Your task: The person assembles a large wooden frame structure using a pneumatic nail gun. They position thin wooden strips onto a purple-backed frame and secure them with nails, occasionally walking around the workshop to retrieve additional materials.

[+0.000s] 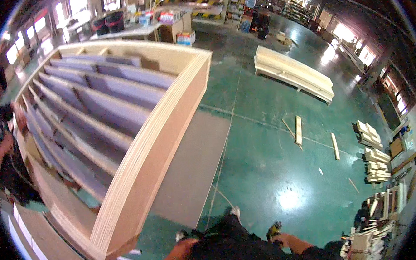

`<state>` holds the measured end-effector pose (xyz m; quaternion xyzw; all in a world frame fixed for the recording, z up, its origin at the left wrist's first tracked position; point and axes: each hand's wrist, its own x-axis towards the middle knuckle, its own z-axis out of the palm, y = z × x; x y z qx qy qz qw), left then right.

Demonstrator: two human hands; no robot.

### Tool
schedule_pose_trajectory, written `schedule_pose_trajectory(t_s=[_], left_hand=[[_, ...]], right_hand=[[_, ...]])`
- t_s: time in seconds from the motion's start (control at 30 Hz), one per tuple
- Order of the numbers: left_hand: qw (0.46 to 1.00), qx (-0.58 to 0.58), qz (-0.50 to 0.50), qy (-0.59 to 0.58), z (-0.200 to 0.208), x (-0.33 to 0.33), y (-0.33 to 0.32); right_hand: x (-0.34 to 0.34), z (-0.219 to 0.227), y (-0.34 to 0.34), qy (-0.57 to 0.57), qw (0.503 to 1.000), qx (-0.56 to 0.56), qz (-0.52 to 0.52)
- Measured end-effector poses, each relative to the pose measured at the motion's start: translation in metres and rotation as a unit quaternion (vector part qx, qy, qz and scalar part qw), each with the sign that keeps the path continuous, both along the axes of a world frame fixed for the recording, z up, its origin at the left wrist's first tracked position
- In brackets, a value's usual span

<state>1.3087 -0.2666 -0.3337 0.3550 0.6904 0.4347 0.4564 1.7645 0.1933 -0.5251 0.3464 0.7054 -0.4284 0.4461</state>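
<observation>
At the lower edge my right hand (281, 240) is closed around a yellow-and-black power tool (273, 231), which looks like a cordless drill. My left hand (185, 248) hangs close to my body, and its fingers are too hidden to make out. To my left stands a large wooden frame (147, 155) with thick pale edges. Several long boards (89, 101) run inside it, side by side. Neither hand touches the frame; the left is the nearer to its front corner.
Another person (5, 156) stands at the frame's far left side. A brown sheet (191, 164) lies on the green floor beside the frame. Loose wood strips (298, 130) and a long pale wooden piece (294, 72) lie ahead right. Stacked timber (378, 165) lines the right wall.
</observation>
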Motion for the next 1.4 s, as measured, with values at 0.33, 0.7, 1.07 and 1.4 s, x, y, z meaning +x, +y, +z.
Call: schedule_pose_trajectory(t_s=[0.33,0.7,1.07,1.4], left_hand=[[0.995,-0.044,-0.065,0.055,0.029,0.007,0.358],[0.957,0.241,-0.024,-0.158,-0.014,-0.048,0.7],[0.957,0.238,0.159,0.039,0.035,-0.261,0.922],[0.99,0.064,0.121,-0.038,0.068,-0.478,0.986]], right_hand=[[-0.075,0.051,0.128,0.169,0.908,0.217,-0.315],[-0.385,0.307,0.314,0.474,0.793,0.123,-0.363],[-0.611,0.321,0.541,0.497,0.83,0.156,-0.197],[-0.904,0.337,0.719,0.541,0.781,-0.062,-0.307]])
